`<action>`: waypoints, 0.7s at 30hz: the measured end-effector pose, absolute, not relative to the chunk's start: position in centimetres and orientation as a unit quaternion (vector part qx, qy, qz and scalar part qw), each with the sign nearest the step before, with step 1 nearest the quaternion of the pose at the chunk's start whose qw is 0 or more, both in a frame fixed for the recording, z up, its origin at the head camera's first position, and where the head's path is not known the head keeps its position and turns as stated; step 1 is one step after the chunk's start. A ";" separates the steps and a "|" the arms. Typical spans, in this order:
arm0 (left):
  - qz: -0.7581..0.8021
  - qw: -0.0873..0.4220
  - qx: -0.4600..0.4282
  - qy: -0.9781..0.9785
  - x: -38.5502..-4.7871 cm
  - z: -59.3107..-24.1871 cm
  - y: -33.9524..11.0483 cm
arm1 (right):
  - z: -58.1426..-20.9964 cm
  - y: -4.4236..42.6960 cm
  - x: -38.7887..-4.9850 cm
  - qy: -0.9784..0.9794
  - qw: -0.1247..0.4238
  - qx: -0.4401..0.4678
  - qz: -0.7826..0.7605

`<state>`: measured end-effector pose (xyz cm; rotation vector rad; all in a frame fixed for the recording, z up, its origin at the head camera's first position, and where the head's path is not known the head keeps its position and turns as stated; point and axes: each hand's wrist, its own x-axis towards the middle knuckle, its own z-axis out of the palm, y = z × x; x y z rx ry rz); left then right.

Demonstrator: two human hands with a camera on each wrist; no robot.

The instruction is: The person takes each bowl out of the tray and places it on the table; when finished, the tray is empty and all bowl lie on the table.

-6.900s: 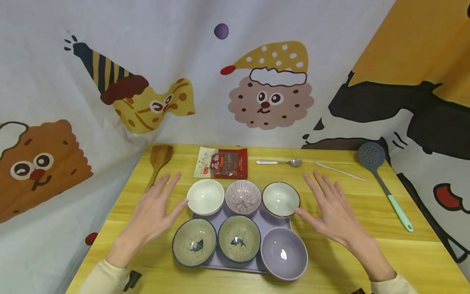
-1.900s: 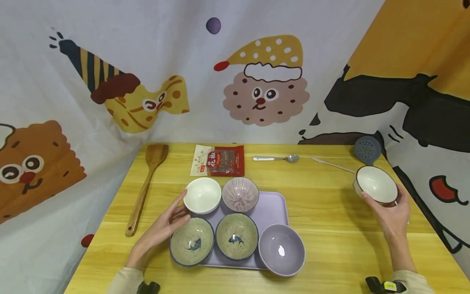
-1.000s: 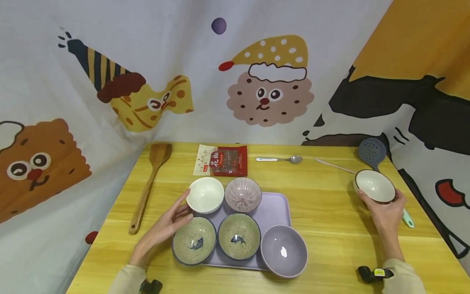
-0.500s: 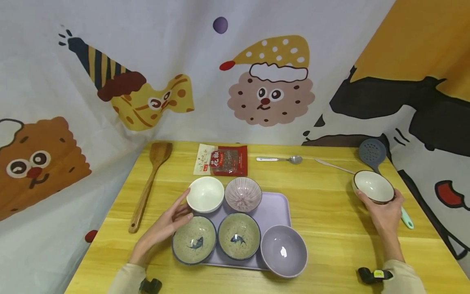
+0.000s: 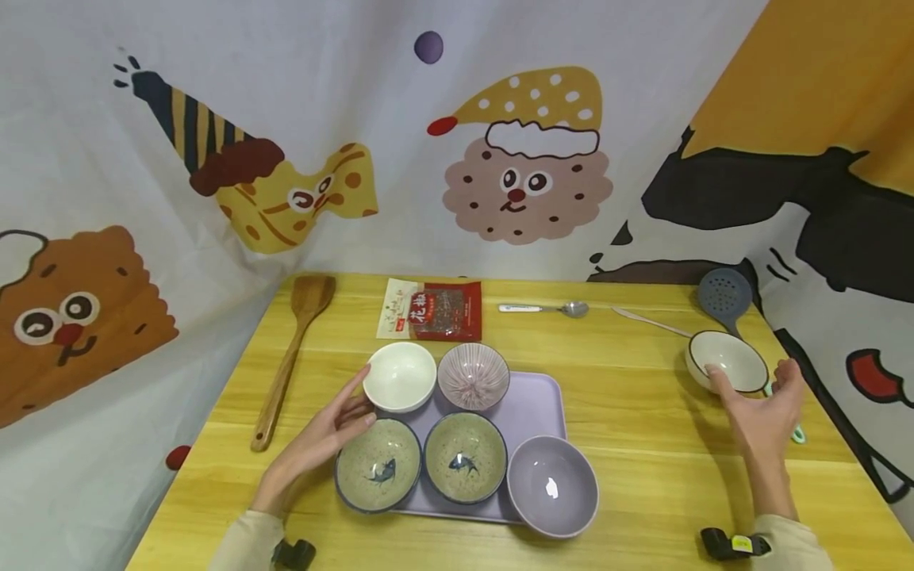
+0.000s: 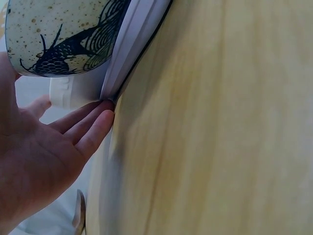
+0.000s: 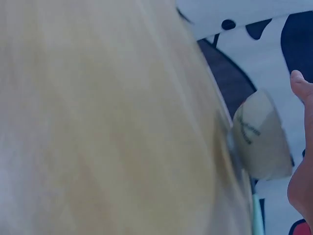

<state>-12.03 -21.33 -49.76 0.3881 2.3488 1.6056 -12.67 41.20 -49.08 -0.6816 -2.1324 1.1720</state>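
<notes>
Near the right side of the yellow wooden table (image 5: 628, 444), a round white ceramic bowl with a thin dark-brown rim (image 5: 735, 361) is seen with its mouth turned upward. Its creamy inside is left plain and carries a soft sheen; in the right wrist view its pale beige outer wall is marked with dark green strokes. Whether its foot is fully rested on the wood cannot be told, as that part is blurred.

Part of the near rim is overlapped by the thumb of the bare right hand (image 5: 767, 412) in the head view. The fingers are parted widely from the thumb, a gap is shown beside the bowl, and nothing is gripped. Behind the bowl, a grey perforated skimmer with a mint-green handle (image 5: 724, 293) is partly hidden.

At the left of the lilac rectangular tray (image 5: 535, 404), the bare left hand (image 5: 317, 440) is held with fingers loosely extended, grasping nothing. The tray's edge is touched by its fingertips, and the index finger is placed against a plain white round bowl (image 5: 400, 377), just beside a speckled grey-green bowl with a blue fish (image 5: 374, 460).
</notes>
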 end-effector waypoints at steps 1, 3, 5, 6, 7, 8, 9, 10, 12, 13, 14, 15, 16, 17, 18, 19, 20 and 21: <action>0.554 0.134 0.134 0.811 -12.0 -49.7 -21.3 | -48.8 41.1 -12.7 -0.800 0.308 -0.254 0.448; 0.553 0.132 0.136 0.812 -12.0 -49.7 -21.3 | -48.2 40.7 -12.8 -0.792 0.317 -0.249 0.459; 0.550 0.130 0.136 0.814 -12.0 -49.7 -21.3 | -47.7 40.3 -12.9 -0.782 0.328 -0.243 0.471; 0.550 0.129 0.136 0.814 -12.0 -49.7 -21.3 | -47.4 40.0 -12.9 -0.777 0.332 -0.240 0.478; 0.549 0.130 0.134 0.815 -12.0 -49.7 -21.3 | -47.1 39.7 -13.0 -0.774 0.334 -0.235 0.484; 0.549 0.129 0.133 0.815 -12.0 -49.7 -21.3 | -46.9 39.3 -13.0 -0.772 0.335 -0.231 0.488; 0.547 0.130 0.134 0.816 -12.0 -49.8 -21.3 | -46.6 38.8 -13.1 -0.771 0.338 -0.223 0.492; 0.547 0.130 0.132 0.816 -12.0 -49.8 -21.3 | -46.3 38.3 -13.2 -0.772 0.338 -0.214 0.494; 0.547 0.132 0.131 0.816 -12.0 -49.8 -21.3 | -45.8 37.3 -13.5 -0.777 0.333 -0.196 0.497; 0.547 0.133 0.132 0.816 -12.0 -49.8 -21.3 | -45.6 36.8 -13.6 -0.781 0.329 -0.185 0.498; 0.548 0.133 0.132 0.815 -11.9 -49.8 -21.3 | -45.4 36.3 -13.8 -0.785 0.323 -0.175 0.499; 0.548 0.133 0.133 0.815 -11.9 -49.8 -21.3 | -45.3 35.8 -13.9 -0.788 0.318 -0.163 0.500; 0.549 0.133 0.133 0.815 -11.9 -49.7 -21.3 | -45.1 35.3 -14.1 -0.791 0.313 -0.152 0.503; 0.549 0.133 0.133 0.815 -11.9 -49.7 -21.3 | -45.0 34.8 -14.2 -0.794 0.307 -0.143 0.505; 0.549 0.133 0.133 0.814 -11.9 -49.7 -21.2 | -44.9 34.3 -14.3 -0.797 0.302 -0.132 0.506; 0.550 0.132 0.133 0.814 -11.9 -49.6 -21.2 | -44.8 33.8 -14.3 -0.799 0.297 -0.121 0.508; 0.550 0.132 0.133 0.814 -11.9 -49.6 -21.2 | -44.8 33.4 -14.4 -0.802 0.293 -0.113 0.508; 0.549 0.131 0.134 0.814 -11.9 -49.6 -21.2 | -44.8 32.9 -14.4 -0.803 0.289 -0.103 0.511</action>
